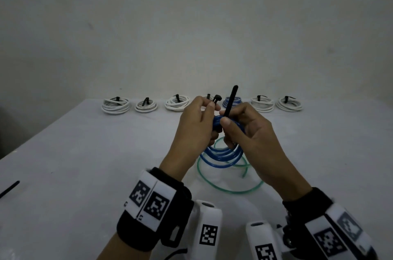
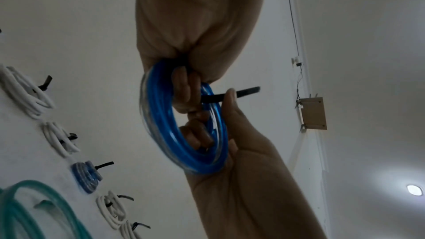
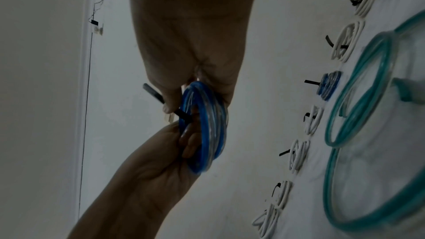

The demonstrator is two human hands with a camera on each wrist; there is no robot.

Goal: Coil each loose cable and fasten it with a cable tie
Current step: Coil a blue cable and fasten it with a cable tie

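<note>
Blue cable: a coil of glossy blue plastic cable is held up off the table, between the two hands, near the table's middle; its loops hang down toward the surface.
Cable tie: a thin black plastic cable tie passes round the top of the blue coil; its tail points up and away, and its head end shows by the left fingertips.
Left hand: the left hand has fingers curled through the coil, gripping it, with thumb and forefinger on the tie's head end.
Right hand: the right hand pinches the tie's tail between thumb and forefinger, close against the coil.
Green cable: a loose translucent green cable lies in wide loops on the white table, under the hands.
Back row: white cable coils and one small blue coil, each seemingly bound with a black tie, line the far edge.
Spare tie: a black strip, probably another tie, lies at the table's left edge.
</note>
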